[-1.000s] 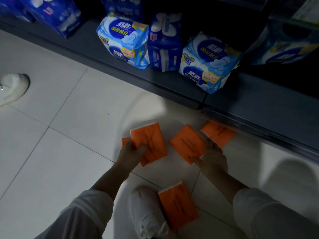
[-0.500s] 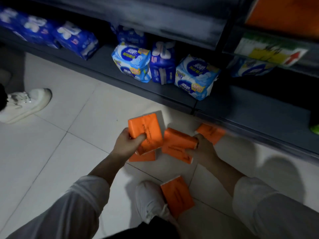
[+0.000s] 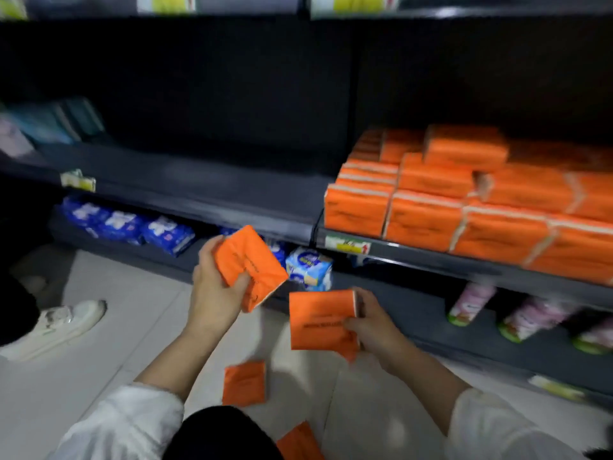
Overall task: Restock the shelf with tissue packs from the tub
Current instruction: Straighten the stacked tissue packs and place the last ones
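Packs are in both hands at this moment. The left hand point(image 3: 212, 293) curls around one orange pack point(image 3: 252, 260), thumb on its face, and this pack is tilted, with one corner pointing down and to the right. The right hand point(image 3: 374, 327) pinches a second pack point(image 3: 318, 320) by its right edge, the broad face turned up toward me. A bit of orange shows behind its lower corner, maybe a further pack, but the blur does not let me say.

I take the orange stack point(image 3: 447, 200) on the shelf point(image 3: 215, 197) as my mark. Both hands are below it and to its left, apart from it, and the right hand is the nearer one. The packs in the stack lie flat, long side along the shelf front. So I judge that the second pack should go first, up and to the right, and needs only to be laid flat. The tilted one must be turned level before it goes. Bare shelf board lies left of the stack, above the left hand. One loose pack point(image 3: 244, 383) lies on the floor point(image 3: 116, 343), well below the stack, between the arms.
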`<state>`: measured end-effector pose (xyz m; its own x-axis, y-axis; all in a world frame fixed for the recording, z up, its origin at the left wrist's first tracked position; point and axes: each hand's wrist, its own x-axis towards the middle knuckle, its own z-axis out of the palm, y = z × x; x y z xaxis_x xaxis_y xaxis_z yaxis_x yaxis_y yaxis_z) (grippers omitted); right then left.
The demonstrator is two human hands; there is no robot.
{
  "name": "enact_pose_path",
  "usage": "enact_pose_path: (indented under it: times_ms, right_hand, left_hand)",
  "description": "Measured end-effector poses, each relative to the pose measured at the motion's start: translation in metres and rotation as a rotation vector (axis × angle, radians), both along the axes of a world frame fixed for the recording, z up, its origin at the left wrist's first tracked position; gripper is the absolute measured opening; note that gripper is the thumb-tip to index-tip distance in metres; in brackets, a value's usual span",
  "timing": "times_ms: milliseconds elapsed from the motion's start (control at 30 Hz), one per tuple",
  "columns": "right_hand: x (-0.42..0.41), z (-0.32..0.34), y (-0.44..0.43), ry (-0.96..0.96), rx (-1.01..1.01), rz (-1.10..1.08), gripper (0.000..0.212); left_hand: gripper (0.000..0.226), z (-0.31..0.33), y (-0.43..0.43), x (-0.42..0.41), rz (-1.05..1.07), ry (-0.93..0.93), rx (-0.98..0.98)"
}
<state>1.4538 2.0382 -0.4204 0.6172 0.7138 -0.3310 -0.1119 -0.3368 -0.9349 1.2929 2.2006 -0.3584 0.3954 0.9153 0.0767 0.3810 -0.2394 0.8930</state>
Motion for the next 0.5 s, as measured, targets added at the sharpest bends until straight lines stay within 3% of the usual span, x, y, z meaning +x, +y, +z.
enact_pose_path:
  times_ms: [233,500]
  right_hand:
    - [0.045,0.095,-0.055,0.066,0.225,-0.168,0.043]
    - [0.122,0.156,-0.117,0.018,0.389,-0.461,0.031]
  left_hand:
    - [0.057,0.075,-0.059,0.058,-0.019,-0.275,-0.007]
    - [0.050,0.093,-0.115,0.116,-0.128,-0.550,-0.169]
